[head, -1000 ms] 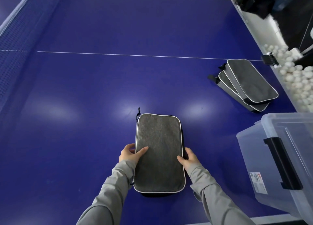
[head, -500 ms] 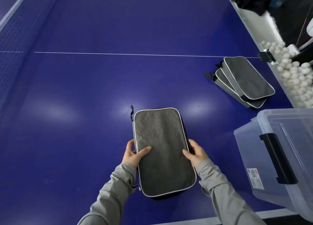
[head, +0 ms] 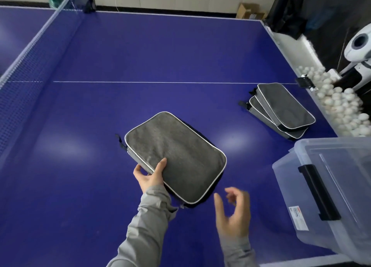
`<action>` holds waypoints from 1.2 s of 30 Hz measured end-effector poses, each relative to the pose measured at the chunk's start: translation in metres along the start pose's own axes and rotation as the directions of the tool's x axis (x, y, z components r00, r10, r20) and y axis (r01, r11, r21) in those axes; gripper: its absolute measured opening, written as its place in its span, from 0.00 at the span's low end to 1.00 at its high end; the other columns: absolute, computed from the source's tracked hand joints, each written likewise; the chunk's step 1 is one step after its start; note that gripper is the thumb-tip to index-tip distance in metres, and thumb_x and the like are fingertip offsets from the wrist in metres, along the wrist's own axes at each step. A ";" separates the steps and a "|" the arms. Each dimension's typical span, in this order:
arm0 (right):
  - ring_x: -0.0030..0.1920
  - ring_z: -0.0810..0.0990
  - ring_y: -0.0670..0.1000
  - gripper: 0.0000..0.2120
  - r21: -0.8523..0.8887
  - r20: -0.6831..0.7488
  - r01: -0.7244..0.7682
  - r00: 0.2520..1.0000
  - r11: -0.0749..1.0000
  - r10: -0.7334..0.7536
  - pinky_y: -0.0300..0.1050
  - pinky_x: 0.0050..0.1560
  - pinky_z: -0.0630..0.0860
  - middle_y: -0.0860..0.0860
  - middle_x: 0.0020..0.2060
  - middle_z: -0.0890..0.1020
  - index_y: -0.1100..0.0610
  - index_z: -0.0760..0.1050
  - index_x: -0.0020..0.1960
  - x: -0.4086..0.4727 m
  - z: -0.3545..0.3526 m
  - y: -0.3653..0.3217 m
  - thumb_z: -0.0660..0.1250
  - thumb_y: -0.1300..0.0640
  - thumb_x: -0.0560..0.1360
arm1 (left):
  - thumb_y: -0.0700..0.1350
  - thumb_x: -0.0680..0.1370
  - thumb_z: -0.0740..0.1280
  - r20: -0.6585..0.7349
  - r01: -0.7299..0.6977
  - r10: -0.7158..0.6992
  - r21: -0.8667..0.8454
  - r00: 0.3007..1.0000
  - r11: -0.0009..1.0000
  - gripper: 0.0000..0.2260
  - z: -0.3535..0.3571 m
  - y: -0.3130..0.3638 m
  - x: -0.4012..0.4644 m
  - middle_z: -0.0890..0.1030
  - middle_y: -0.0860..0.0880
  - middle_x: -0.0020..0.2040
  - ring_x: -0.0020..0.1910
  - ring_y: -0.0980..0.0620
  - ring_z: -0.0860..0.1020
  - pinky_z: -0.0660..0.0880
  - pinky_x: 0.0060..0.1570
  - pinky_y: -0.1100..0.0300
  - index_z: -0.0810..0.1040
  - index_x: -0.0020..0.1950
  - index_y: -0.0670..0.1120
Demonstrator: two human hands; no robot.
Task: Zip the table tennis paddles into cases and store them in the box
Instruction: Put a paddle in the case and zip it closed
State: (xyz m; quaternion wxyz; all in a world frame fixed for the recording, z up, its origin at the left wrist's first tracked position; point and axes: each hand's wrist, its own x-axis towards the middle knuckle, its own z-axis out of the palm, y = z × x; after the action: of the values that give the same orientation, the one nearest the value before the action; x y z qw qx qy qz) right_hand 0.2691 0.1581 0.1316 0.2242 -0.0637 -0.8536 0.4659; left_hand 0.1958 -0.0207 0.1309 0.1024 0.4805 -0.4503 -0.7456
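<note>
A grey paddle case [head: 176,156] with white piping lies at an angle in the middle of the blue table tennis table [head: 160,55], its black zip pull at the left corner. My left hand [head: 149,175] grips its near left edge, thumb on top and fingers under. My right hand [head: 233,212] hovers blurred just off the case's near right corner, fingers loosely curled and holding nothing. A clear plastic box [head: 329,190] with a black latch and its lid on stands at the right. No paddle is visible.
Three more grey cases [head: 285,110] lie stacked at the table's far right. Beyond the right edge a tray holds several white balls [head: 339,104], beside a white ball machine [head: 359,43]. The net [head: 24,65] runs along the left.
The case has turned clockwise and its left side has lifted in my left hand. My right hand has let go and pulled back toward me. The view has tilted up.
</note>
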 end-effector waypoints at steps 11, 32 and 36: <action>0.33 0.65 0.45 0.15 -0.235 0.048 0.058 0.998 0.970 -0.048 0.39 0.35 0.63 0.49 0.29 0.73 0.57 0.74 0.37 -0.025 0.047 -0.031 0.64 0.44 0.69 | 0.43 0.66 0.77 -0.144 -0.040 0.022 -0.129 0.989 0.991 0.31 0.021 0.011 -0.027 0.75 0.51 0.41 0.38 0.57 0.76 0.72 0.41 0.63 0.63 0.63 0.48; 0.33 0.66 0.45 0.11 -0.283 -0.045 0.156 0.983 0.946 -0.176 0.36 0.35 0.64 0.48 0.28 0.74 0.58 0.73 0.34 -0.005 0.015 -0.016 0.62 0.54 0.72 | 0.47 0.64 0.78 -0.087 -0.099 0.095 -0.034 0.992 0.995 0.31 -0.003 0.026 -0.016 0.76 0.54 0.42 0.39 0.58 0.77 0.71 0.39 0.64 0.66 0.62 0.51; 0.32 0.69 0.46 0.10 -0.275 -0.067 0.125 0.987 0.953 -0.149 0.43 0.32 0.70 0.49 0.29 0.74 0.60 0.74 0.35 0.014 0.014 -0.013 0.65 0.56 0.71 | 0.47 0.65 0.78 -0.042 -0.059 0.059 -0.001 0.997 0.998 0.28 -0.008 0.030 -0.018 0.76 0.53 0.40 0.38 0.56 0.77 0.75 0.39 0.60 0.67 0.59 0.52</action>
State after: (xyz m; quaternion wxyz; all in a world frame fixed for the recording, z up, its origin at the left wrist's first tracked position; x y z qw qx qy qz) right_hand 0.2516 0.1445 0.1404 0.2821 -0.0545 -0.9009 0.3254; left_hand 0.2032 -0.0323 0.1638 0.1343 0.4825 -0.4613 -0.7324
